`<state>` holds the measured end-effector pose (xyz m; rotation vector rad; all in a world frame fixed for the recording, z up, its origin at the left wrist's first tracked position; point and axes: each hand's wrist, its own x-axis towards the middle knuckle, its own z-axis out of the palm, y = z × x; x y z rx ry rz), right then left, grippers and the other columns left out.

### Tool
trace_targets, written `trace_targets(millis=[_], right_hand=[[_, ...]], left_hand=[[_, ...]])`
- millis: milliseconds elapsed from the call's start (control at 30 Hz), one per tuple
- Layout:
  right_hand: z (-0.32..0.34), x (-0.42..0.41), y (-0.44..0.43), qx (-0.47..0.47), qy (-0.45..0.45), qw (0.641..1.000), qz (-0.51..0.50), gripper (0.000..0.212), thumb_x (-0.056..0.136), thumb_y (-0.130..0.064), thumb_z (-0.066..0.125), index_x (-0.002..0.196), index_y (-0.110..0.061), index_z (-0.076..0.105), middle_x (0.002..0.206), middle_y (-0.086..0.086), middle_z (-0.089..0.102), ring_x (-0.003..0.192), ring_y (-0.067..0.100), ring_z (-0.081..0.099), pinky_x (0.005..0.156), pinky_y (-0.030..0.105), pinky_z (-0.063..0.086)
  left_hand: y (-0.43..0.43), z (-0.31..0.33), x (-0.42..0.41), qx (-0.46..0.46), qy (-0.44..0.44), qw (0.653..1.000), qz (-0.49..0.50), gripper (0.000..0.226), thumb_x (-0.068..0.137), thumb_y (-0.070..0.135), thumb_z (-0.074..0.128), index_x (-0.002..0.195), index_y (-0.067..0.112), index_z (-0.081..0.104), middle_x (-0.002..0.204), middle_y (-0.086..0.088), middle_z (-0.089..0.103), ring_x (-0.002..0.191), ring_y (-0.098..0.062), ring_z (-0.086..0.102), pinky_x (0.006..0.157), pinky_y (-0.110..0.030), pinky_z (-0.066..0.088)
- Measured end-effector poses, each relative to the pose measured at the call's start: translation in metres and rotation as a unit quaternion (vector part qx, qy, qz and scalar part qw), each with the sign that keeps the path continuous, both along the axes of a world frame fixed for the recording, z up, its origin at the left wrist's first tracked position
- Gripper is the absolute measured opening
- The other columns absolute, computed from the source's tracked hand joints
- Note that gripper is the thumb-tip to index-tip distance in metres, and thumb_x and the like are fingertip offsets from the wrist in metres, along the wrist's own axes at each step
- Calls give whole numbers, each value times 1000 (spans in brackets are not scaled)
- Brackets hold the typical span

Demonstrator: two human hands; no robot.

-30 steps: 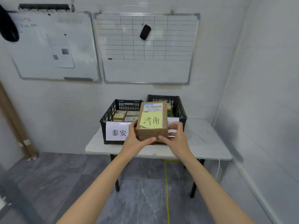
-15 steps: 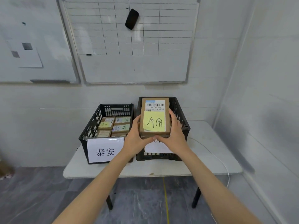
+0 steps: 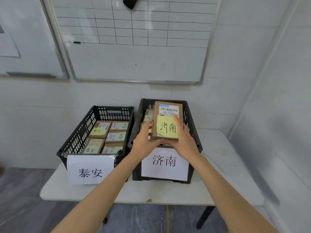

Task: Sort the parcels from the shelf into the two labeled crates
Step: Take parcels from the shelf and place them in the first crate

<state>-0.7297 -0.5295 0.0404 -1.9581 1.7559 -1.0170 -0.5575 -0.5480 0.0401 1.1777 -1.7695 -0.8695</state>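
Parcel: a brown cardboard parcel [image 3: 166,121] was held in the centre-right of the frame, over the open top of the 济南 crate [image 3: 191,126], its top face tilted toward the camera; whether it touched anything inside the crate could not be told.
Parcel markings: a yellow sticky note [image 3: 167,128] reading 济南 covered the lower half of the face, with a white barcode label [image 3: 169,111] above it.
Left hand: the left hand [image 3: 143,147] grasped the parcel's left side, fingers curled up along the edge and thumb pressed under the near lower edge; the forearm reached in from the lower left.
Right hand: the right hand [image 3: 186,142] clasped the right side, one finger lying up across the face to the barcode label, thumb meeting the near edge; the forearm came from the lower right.
济南 crate: black, slatted, with a white paper sign [image 3: 165,163] on its front; other parcels showed in its left part, mostly hidden by the hands.
泰安 crate: the 泰安 crate [image 3: 79,135] stood just beside it on the left, holding rows of sorted parcels [image 3: 107,137].
Table: both crates sat on a white table [image 3: 232,169].
Wall: a gridded whiteboard [image 3: 134,61] hung above.
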Motion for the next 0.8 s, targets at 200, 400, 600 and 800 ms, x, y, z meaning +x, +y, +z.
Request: trace_targets(millis=[200, 400, 600, 800], right_hand=[[-6, -38, -58, 24, 14, 1000, 10, 104, 86, -42, 73, 156, -35, -4, 154, 7, 28, 128, 21, 46, 82, 28, 43], [-29, -70, -94, 102, 7, 995, 7, 101, 87, -42, 70, 156, -37, -4, 153, 6, 30, 131, 23, 43, 99, 42, 44], [-60, -83, -129, 210, 24, 977, 27, 102, 87, -40, 71, 156, -35, -3, 152, 9, 31, 132, 24, 42, 105, 44, 43], [-90, -76, -159, 277, 27, 960, 33, 103, 89, -36, 70, 155, -35, -8, 152, 12, 31, 134, 26, 42, 110, 47, 39]], left_hand=[[-52, -5, -25, 9, -50, 999, -11, 81, 84, 36, 73, 149, 33, 25, 142, 8, 49, 129, -12, 47, 108, -47, 40], [-88, -20, -21, -2, -169, 985, 15, 73, 91, 53, 56, 152, 33, 19, 154, 3, 36, 139, -19, 35, 112, -53, 31], [-137, -28, -5, -27, -219, 975, 42, 69, 95, 52, 49, 153, 31, 19, 153, 3, 38, 138, -20, 37, 113, -53, 28], [-178, -38, 3, -25, -245, 969, 20, 69, 94, 54, 47, 153, 30, 19, 154, 3, 37, 140, -19, 35, 116, -52, 22]])
